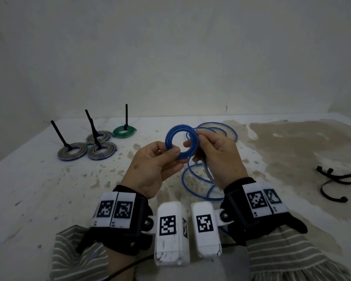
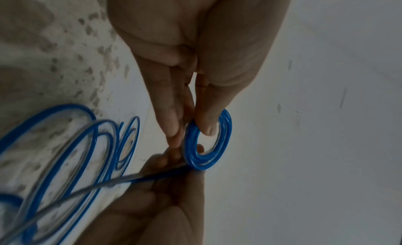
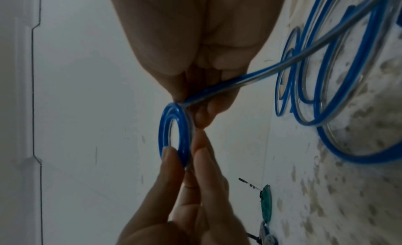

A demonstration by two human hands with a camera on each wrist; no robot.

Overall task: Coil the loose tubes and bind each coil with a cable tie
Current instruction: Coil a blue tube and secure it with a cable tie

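A small, tightly wound blue tube coil is held up above the table between both hands. My left hand pinches its lower left rim between thumb and fingers, as the left wrist view shows on the coil. My right hand pinches the right rim where the unwound tube leaves the coil. The rest of the blue tube trails down in several loose loops on the table. Black cable ties lie at the right.
Three grey bound coils and one green bound coil, each with a black tie tail standing up, lie at the back left. The stained white table ends at a white wall behind.
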